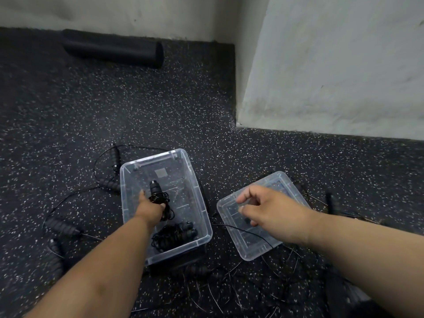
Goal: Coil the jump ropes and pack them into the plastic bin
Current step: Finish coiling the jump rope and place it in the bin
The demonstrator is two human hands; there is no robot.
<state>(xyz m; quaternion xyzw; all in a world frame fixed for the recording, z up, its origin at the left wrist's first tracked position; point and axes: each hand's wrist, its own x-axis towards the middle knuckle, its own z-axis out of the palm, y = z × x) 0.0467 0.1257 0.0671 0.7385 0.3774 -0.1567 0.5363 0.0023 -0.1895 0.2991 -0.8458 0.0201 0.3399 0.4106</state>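
A clear plastic bin [193,180] stands on the dark speckled floor. My left hand [150,208] reaches into it and grips a coiled black jump rope [158,196] by its handles and coil. Another coiled rope [174,235] lies in the bin's near corner. My right hand [268,207] hovers over the clear lid [252,246] to the right of the bin, fingers loosely curled and holding nothing.
Several loose jump ropes lie uncoiled around the bin: handles at the left [62,226], behind the bin [114,154] and at the right [331,203]. A black foam roller [114,50] lies by the far wall. A white wall corner [321,76] juts in at the right.
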